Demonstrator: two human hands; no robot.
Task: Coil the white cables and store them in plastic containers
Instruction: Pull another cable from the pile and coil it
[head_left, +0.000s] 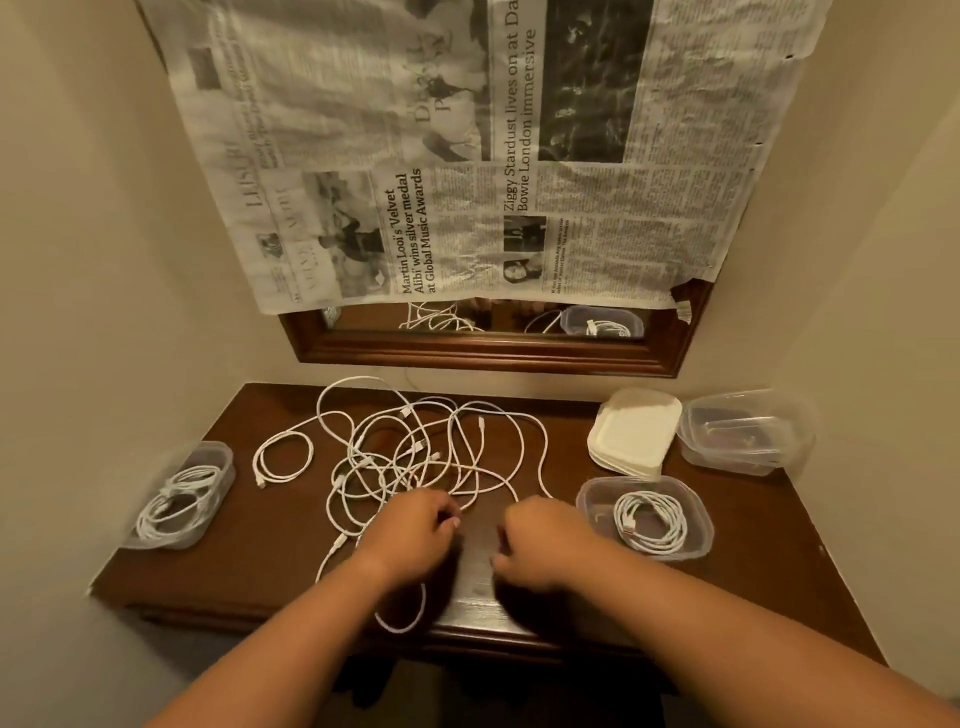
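Observation:
A tangle of white cables (415, 452) lies across the middle of the dark wooden table (260, 561). My left hand (415, 532) rests at the tangle's near edge, fingers curled around a strand. That strand runs under the wrist into a loop (402, 621) at the table's front edge. My right hand (543, 540) is beside it, fingers curled, and another strand runs down under its knuckles. A clear container (693, 545) on the right holds one coiled cable (649, 522). A container (221, 460) at the left edge holds coiled cables (176, 501).
A stack of cream lids (636, 434) and a stack of clear containers (743, 431) stand at the back right. A wood-framed mirror (488, 356) covered with newspaper (467, 156) hangs above the table. Walls close in on both sides.

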